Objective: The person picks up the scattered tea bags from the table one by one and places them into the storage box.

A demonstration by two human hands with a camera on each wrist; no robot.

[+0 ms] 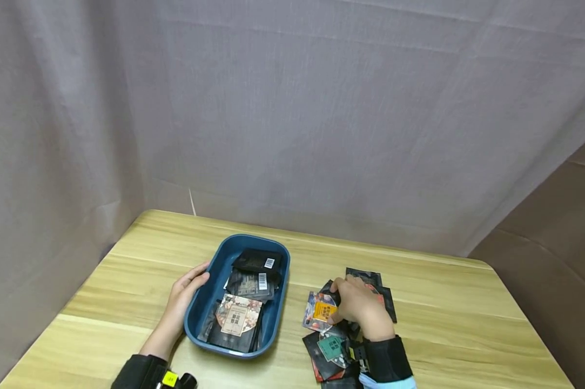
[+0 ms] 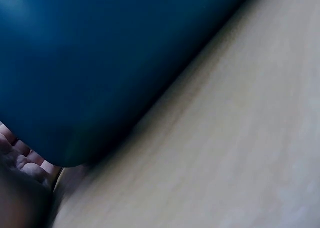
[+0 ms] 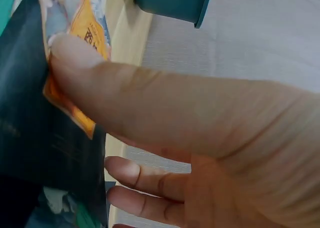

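Observation:
A blue plastic tub (image 1: 286, 281) stands on the table, with several dark sachets in it; a cream-labelled sachet (image 1: 239, 319) lies uppermost near its front. My left hand (image 1: 181, 296) rests against the tub's left outer wall, fingertips at the rim. In the left wrist view, the blue wall (image 2: 100, 63) covers part of its fingers (image 2: 35, 170). To the right, my right hand (image 1: 357, 305) pinches an orange-labelled sachet (image 1: 316, 313) between thumb and fingers. Up close, the thumb (image 3: 75, 56) presses on that sachet's orange face, which bends under it.
Around the right hand lies a loose pile of dark sachets, including a green-labelled sachet (image 1: 328, 346) in front and a black sachet (image 1: 365, 275) behind. The wooden table (image 1: 467, 324) reaches back to a grey cloth (image 1: 321, 135).

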